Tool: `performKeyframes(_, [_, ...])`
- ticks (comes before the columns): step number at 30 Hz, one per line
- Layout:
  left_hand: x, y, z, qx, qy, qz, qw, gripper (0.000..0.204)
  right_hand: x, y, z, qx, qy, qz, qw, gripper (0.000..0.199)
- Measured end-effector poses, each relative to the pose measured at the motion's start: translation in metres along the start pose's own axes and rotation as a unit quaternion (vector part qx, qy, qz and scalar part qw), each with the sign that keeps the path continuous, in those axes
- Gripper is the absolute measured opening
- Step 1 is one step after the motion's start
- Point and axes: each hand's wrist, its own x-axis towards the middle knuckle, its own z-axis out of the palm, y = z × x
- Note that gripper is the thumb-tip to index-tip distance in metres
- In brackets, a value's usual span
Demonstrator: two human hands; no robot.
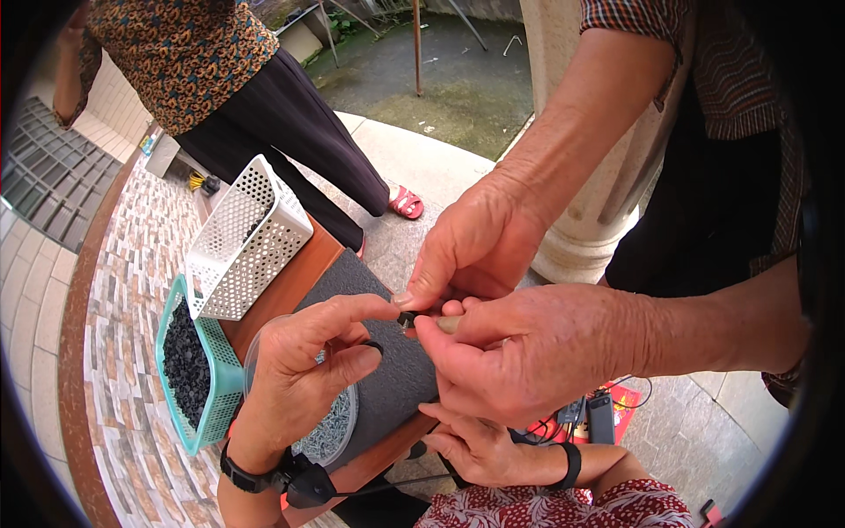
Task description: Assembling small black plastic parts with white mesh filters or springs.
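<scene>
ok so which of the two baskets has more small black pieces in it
The turquoise basket, just below the white basket in the picture: small black pieces are spread thickly through it, while the white one shows very little inside.

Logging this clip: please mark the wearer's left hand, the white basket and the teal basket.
Left hand [295, 365]: head view, on the back of the hand.
White basket [255, 271]: head view, on its perforated side wall.
Teal basket [224, 380]: head view, on its near side wall.
</scene>
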Motion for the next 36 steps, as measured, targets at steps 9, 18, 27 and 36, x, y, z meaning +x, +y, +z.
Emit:
performKeyframes(9, [-0.005,-0.007,0.001,-0.024,0.017,-0.014,0.999,0.032,0.001,0.003,0.002,-0.007,-0.017,0.013,1.0,0.038])
performKeyframes(18, [-0.006,-0.012,0.001,-0.041,0.005,-0.006,0.999,0.033,0.001,0.003,0.005,0.003,-0.019,0.019,1.0,0.037])
performKeyframes(27, [-0.003,-0.012,-0.003,-0.034,-0.023,0.025,0.999,0.038,0.002,0.002,0.004,0.015,-0.026,0.023,0.999,0.037])
performKeyframes(36, [0.003,-0.005,-0.002,0.013,-0.022,0.051,0.998,0.035,-0.003,0.007,0.007,0.011,-0.02,0.016,1.0,0.036])
